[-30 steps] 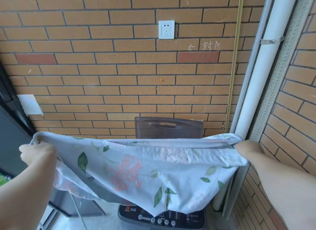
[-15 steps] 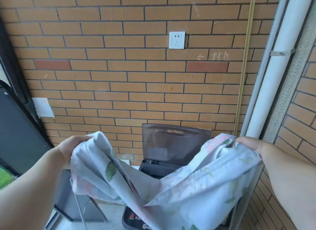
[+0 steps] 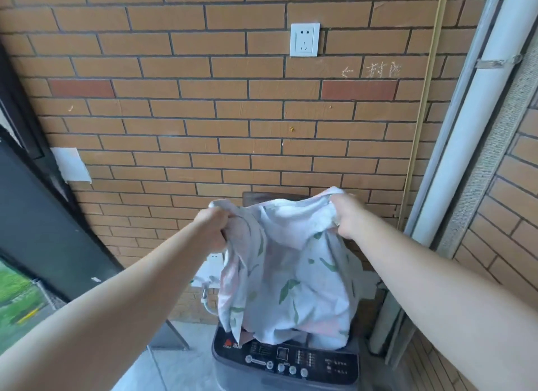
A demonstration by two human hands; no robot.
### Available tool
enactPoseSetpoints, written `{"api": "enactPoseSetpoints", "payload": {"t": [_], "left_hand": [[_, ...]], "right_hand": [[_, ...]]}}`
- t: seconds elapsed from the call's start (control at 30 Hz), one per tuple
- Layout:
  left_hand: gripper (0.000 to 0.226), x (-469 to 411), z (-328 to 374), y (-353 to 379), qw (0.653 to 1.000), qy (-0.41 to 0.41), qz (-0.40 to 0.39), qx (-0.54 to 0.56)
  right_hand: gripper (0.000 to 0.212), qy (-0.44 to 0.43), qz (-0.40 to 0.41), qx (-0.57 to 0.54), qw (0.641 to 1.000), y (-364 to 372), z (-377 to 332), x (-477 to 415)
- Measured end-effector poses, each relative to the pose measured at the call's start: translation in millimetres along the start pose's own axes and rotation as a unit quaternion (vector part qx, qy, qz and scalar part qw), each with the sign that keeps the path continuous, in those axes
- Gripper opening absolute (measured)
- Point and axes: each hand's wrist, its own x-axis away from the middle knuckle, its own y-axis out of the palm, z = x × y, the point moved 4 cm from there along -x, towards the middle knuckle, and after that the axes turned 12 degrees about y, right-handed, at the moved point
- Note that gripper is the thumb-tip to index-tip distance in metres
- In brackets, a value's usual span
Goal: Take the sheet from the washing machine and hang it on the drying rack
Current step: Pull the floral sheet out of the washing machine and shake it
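Observation:
A white sheet (image 3: 288, 268) printed with green leaves and pink flowers hangs bunched above the top-loading washing machine (image 3: 286, 361), its lower end reaching the machine's opening. My left hand (image 3: 214, 227) grips the sheet's upper left edge. My right hand (image 3: 346, 216) grips its upper right edge. Both arms are stretched forward, the hands about a sheet-width of gathered cloth apart. The machine's raised lid (image 3: 253, 198) shows behind the cloth. No drying rack is in view.
A brick wall (image 3: 233, 123) with a white socket (image 3: 304, 40) stands right behind the machine. White pipes (image 3: 454, 157) run down the right corner. A dark door frame and glass (image 3: 37, 222) lie to the left. A thin metal frame (image 3: 163, 341) stands at lower left.
My hands have come together from spread wide, so the sheet went from stretched flat to gathered and hanging. The hands also moved forward, over the machine.

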Motion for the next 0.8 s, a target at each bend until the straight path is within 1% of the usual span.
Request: {"api": "enactPoseSetpoints", "payload": {"t": [0.03, 0.07, 0.1, 0.17, 0.2, 0.23, 0.3, 0.37, 0.4, 0.47, 0.5, 0.53, 0.57, 0.6, 0.63, 0.67, 0.7, 0.73, 0.8], "left_hand": [[0.009, 85, 38, 22, 1.0, 0.022, -0.006, 0.007], [0.008, 115, 45, 30, 0.999, 0.014, -0.026, -0.025], [0.017, 120, 44, 44, 0.998, 0.019, -0.051, -0.044], [0.046, 137, 47, 57, 0.995, -0.008, -0.097, -0.035], [0.058, 138, 50, 60, 0.991, -0.02, -0.124, -0.039], [0.064, 134, 52, 58, 0.988, -0.029, -0.144, -0.053], [0.07, 140, 57, 57, 0.978, -0.012, -0.195, -0.071], [0.071, 137, 54, 58, 0.975, -0.004, -0.216, -0.054], [0.067, 138, 53, 58, 0.975, 0.002, -0.213, -0.056], [0.057, 140, 50, 59, 0.977, 0.005, -0.203, -0.059], [0.047, 142, 51, 59, 0.979, 0.01, -0.194, -0.055], [0.034, 142, 54, 58, 0.983, 0.018, -0.178, -0.041], [0.026, 142, 58, 57, 0.988, 0.026, -0.153, -0.016], [0.026, 140, 64, 55, 0.992, 0.039, -0.12, 0.009], [0.03, 137, 72, 54, 0.994, 0.049, -0.089, 0.029], [0.032, 138, 81, 56, 0.995, 0.058, -0.063, 0.043], [0.033, 139, 91, 58, 0.995, 0.07, -0.048, 0.051], [0.032, 142, 102, 61, 0.994, 0.084, -0.038, 0.065], [0.025, 147, 125, 69, 0.991, 0.112, -0.013, 0.076]], "right_hand": [[0.04, -0.004, -0.026, 0.045, 0.999, 16, 9, 16], [0.044, -0.03, -0.058, 0.098, 0.993, 32, 14, 36], [0.04, -0.059, -0.114, 0.135, 0.982, 51, 22, 56], [0.024, -0.094, -0.202, 0.197, 0.955, 74, 36, 86], [0.022, -0.087, -0.239, 0.187, 0.949, 75, 37, 97], [0.025, -0.065, -0.274, 0.152, 0.948, 72, 36, 101], [0.029, -0.029, -0.323, 0.061, 0.944, 63, 34, 104], [0.027, -0.012, -0.349, 0.026, 0.937, 56, 35, 101], [0.033, -0.004, -0.357, 0.02, 0.934, 53, 37, 103], [0.04, 0.01, -0.363, -0.005, 0.932, 45, 37, 105], [0.039, 0.019, -0.368, -0.039, 0.929, 41, 36, 104], [0.036, 0.028, -0.364, -0.09, 0.927, 34, 33, 103], [0.032, 0.03, -0.357, -0.141, 0.923, 26, 30, 101], [0.029, 0.022, -0.336, -0.174, 0.925, 19, 27, 95], [0.029, 0.003, -0.312, -0.164, 0.936, 12, 25, 88], [0.032, -0.024, -0.288, -0.105, 0.952, 7, 26, 82], [0.043, -0.052, -0.273, -0.01, 0.96, 4, 28, 78], [0.059, -0.072, -0.262, 0.096, 0.958, 2, 33, 73], [0.095, -0.097, -0.263, 0.257, 0.925, 0, 42, 69]]}}
